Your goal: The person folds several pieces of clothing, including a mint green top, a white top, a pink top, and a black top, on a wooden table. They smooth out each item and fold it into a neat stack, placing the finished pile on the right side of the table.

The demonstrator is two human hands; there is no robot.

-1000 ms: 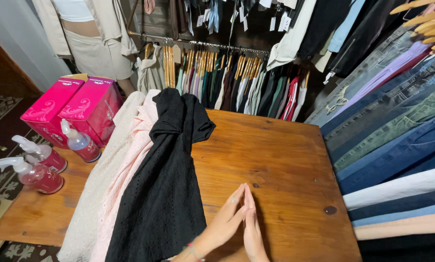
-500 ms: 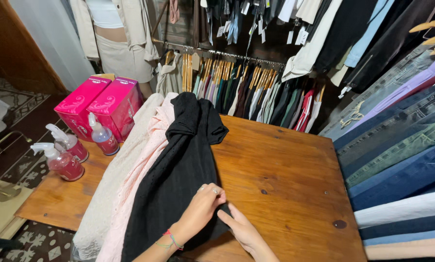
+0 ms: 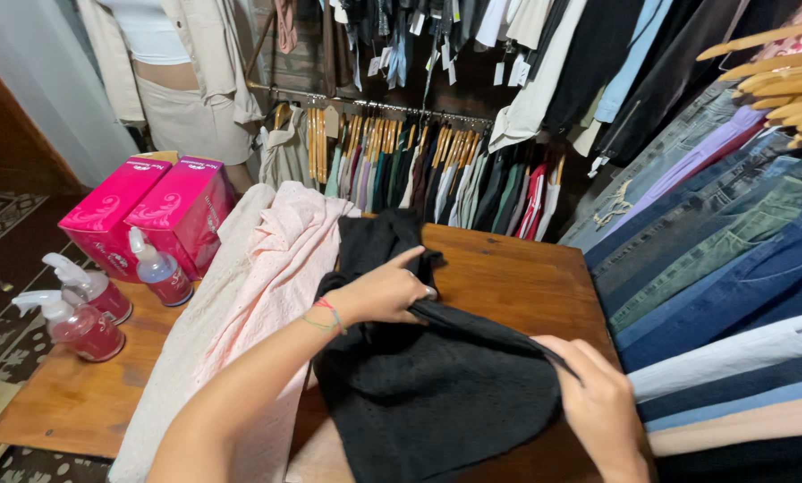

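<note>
Where both hands [image 3: 385, 291] [image 3: 598, 402] grip the black garment [image 3: 437, 385], fingertips vanish beneath cloth.

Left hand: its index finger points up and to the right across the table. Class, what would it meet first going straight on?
Probably bare wooden table, then the hanging clothes beyond its far edge; depth is unclear. The left hand grips the black garment.

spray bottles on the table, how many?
3, all at the table's left edge: one spray bottle beside the pink boxes, a second further left, a third nearest the camera. None looks hidden.
</note>
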